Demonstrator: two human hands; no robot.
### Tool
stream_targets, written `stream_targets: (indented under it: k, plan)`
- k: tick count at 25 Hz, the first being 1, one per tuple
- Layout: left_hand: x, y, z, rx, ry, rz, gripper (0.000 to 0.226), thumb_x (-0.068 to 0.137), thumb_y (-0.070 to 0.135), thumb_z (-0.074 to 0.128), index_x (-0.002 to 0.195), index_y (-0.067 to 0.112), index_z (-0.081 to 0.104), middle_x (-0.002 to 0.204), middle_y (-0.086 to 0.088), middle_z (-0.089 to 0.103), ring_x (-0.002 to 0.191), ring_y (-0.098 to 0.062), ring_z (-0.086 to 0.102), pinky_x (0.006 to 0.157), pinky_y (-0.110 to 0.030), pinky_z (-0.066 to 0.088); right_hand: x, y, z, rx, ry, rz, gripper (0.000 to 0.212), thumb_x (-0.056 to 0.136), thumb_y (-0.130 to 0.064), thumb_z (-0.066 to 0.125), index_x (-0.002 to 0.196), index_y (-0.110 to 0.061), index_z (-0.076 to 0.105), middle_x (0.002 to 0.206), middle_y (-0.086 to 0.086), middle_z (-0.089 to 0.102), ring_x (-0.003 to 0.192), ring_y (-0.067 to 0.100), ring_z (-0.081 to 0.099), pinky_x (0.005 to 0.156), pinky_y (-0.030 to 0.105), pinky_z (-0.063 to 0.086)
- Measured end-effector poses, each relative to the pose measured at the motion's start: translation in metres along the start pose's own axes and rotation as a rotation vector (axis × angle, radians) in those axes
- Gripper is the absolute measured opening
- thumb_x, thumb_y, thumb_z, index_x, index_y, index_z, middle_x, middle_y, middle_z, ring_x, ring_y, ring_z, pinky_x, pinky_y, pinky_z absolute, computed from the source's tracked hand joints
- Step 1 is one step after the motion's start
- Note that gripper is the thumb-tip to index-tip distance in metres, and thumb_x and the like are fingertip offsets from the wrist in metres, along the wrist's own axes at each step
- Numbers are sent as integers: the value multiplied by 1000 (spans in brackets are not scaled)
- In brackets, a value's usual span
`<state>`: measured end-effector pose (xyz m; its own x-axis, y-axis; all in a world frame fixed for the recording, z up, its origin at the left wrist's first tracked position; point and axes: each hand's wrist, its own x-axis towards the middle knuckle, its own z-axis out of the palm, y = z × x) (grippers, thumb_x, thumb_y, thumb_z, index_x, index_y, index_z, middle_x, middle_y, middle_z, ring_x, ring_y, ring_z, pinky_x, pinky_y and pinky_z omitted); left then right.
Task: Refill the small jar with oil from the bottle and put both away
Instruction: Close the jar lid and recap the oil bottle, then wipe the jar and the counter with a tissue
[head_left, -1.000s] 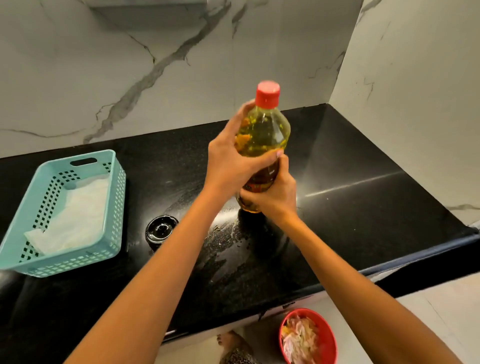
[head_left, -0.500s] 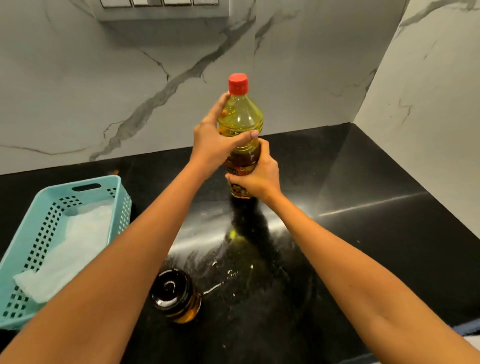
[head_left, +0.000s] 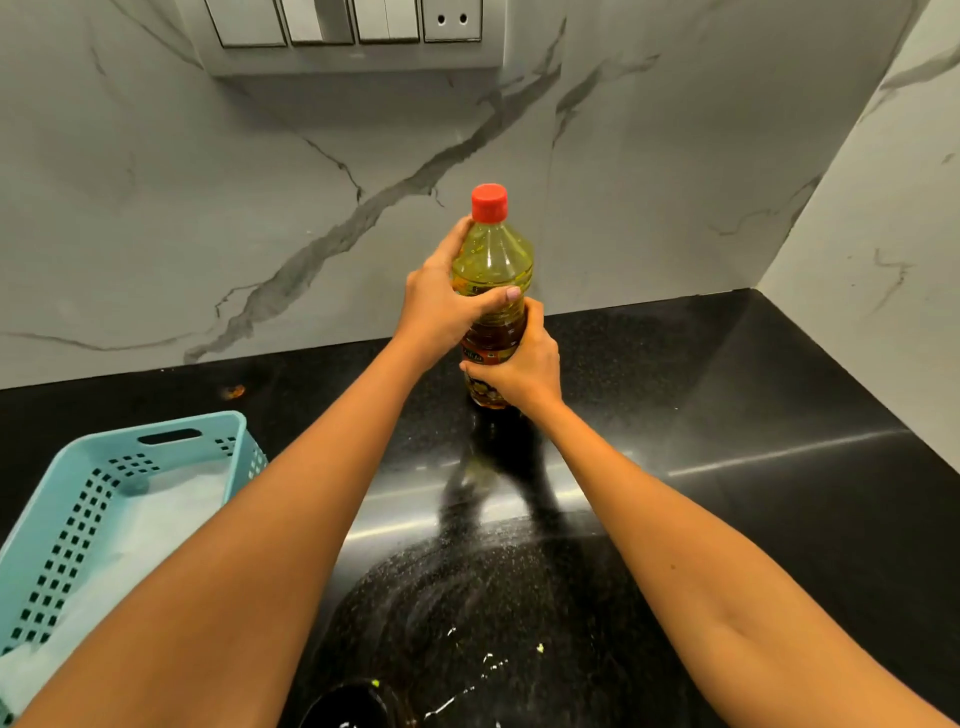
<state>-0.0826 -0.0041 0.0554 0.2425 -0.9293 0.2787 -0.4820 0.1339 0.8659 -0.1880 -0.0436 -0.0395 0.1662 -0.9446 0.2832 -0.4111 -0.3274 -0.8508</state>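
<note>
A clear oil bottle (head_left: 493, 260) with a red cap stands upright at the back of the black counter (head_left: 727, 441), close to the marble wall. My left hand (head_left: 441, 306) grips its upper body, thumb across the front. My right hand (head_left: 519, 369) holds the lower, labelled part. The bottle's base is at or just above the counter; I cannot tell which. The small jar (head_left: 358, 706) with a dark lid is cut off by the bottom edge, near my left forearm.
A teal perforated basket (head_left: 104, 509) lined with white paper sits at the left. Small spills and crumbs (head_left: 467, 675) dot the counter in front. A switch panel (head_left: 353, 26) is on the back wall. A marble side wall closes the right.
Both hands have carried the bottle farther back towards the wall. The view has tilted up, so the jar slid to the bottom edge and the switch panel came into sight.
</note>
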Motion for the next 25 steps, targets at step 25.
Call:
stream_targets:
  k: [25]
  plan:
    - [-140, 26, 1, 178, 114, -40, 55, 85, 17, 64, 135, 19, 42, 145, -5, 39, 121, -22, 50, 92, -25, 42, -94, -26, -92, 9, -76, -63, 83, 69, -28, 81, 135, -12, 35, 130, 8, 53, 122, 16, 48, 97, 24, 36]
